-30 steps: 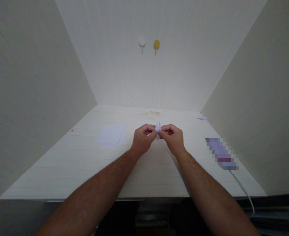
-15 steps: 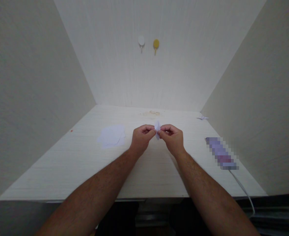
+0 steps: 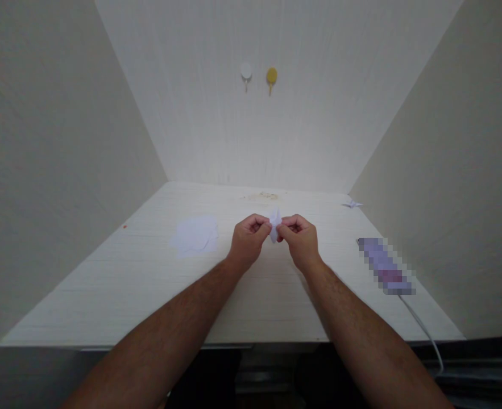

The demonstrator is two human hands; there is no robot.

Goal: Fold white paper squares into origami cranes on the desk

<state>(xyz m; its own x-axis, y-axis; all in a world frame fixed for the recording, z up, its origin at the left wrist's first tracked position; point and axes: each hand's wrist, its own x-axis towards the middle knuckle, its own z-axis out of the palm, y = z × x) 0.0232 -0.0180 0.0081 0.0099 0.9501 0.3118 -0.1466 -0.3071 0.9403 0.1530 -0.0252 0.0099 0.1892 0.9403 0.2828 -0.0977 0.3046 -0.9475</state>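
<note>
A small folded piece of white paper [image 3: 275, 223] is held up over the middle of the table, its tip pointing away from me. My left hand [image 3: 249, 237] pinches its left side between thumb and fingers. On the other side, my right hand [image 3: 300, 238] grips the right edge the same way, fingertips closed. The fingers cover parts of the paper, so its full fold is hidden. Left of my hands, several loose white sheets [image 3: 195, 234] lie overlapping on the table.
The white table [image 3: 140, 295] is boxed in by walls on three sides. A folded paper figure [image 3: 352, 204] lies at the back right. Nearer, a blurred-out phone-like slab [image 3: 382, 264] has a white cable [image 3: 421, 324] running off the front edge. Two hooks [image 3: 272, 75] hang on the back wall.
The folded paper looks slightly wider and turned between my fingertips. My left hand has shifted a little to the right; the things on the table have stayed put.
</note>
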